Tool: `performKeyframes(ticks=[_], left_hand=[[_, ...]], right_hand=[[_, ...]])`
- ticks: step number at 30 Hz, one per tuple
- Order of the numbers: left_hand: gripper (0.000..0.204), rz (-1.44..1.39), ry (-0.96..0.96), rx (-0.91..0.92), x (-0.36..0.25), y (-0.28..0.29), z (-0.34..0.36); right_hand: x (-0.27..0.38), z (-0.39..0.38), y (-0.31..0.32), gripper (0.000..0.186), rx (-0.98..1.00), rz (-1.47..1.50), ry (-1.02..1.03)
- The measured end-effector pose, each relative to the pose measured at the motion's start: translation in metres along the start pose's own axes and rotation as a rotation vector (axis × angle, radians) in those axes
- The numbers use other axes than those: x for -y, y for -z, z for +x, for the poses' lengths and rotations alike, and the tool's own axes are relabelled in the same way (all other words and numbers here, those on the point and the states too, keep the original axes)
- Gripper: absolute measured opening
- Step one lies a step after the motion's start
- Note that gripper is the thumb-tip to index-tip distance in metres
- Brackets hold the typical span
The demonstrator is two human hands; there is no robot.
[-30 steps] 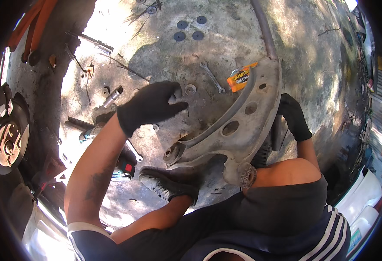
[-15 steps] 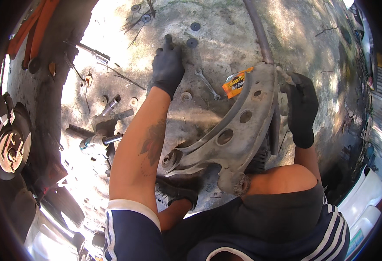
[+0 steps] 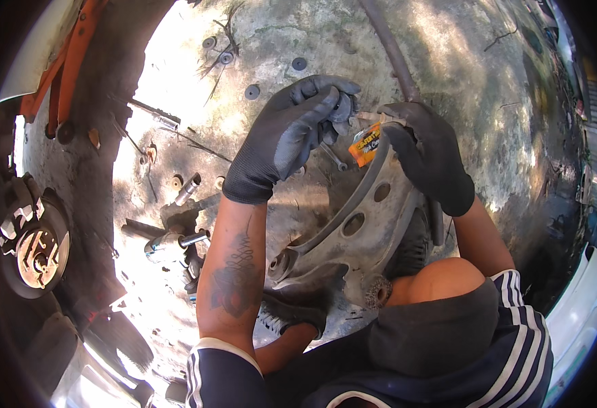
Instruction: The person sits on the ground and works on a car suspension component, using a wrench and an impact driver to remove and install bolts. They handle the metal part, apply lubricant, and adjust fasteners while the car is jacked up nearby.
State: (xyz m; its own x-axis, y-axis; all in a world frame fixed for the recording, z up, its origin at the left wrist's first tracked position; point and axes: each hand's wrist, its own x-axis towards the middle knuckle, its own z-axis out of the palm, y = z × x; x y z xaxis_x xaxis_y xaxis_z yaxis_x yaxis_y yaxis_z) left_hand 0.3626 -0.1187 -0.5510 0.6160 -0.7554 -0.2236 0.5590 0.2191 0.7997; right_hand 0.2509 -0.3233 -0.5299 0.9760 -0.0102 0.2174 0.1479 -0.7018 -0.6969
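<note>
My left hand [image 3: 281, 129], in a dark work glove, pinches a round grey washer [image 3: 341, 109] between thumb and fingers. My right hand [image 3: 429, 146], gloved too, is closed around a thin brownish bolt [image 3: 366, 117]; its shank points left at the washer, and the rest is hidden by the fingers. Both hands are above the upper end of a grey metal control arm [image 3: 373, 221], which leans against my bent knee. Beside its upper edge is an orange and black packet [image 3: 364, 145]. A wrench [image 3: 333, 156] lies on the concrete, partly behind my left hand.
Loose washers [image 3: 252, 91] and a thin twig lie on the far ground. A socket [image 3: 188, 188] and a power tool [image 3: 166, 246] are left of my forearm. A brake disc hub [image 3: 36, 262] stands far left, near an orange stand [image 3: 63, 75]. A metal pipe [image 3: 390, 51] extends beyond the control arm.
My left hand has come back from the washers on the ground, now holding one. My right hand has moved left over the control arm's end, bringing the bolt close to it.
</note>
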Motion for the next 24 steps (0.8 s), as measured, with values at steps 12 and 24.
performKeyframes(ticks=[12, 24], left_hand=[[0.041, -0.336, -0.027, -0.228, 0.021, -0.042, 0.002], [0.038, 0.573, 0.374, -0.277, 0.03, 0.098, -0.034]], right_hand=[[0.021, 0.006, -0.001, 0.025, 0.002, -0.071, 0.061], [0.0, -0.003, -0.007, 0.018, 0.063, 0.057, -0.239]])
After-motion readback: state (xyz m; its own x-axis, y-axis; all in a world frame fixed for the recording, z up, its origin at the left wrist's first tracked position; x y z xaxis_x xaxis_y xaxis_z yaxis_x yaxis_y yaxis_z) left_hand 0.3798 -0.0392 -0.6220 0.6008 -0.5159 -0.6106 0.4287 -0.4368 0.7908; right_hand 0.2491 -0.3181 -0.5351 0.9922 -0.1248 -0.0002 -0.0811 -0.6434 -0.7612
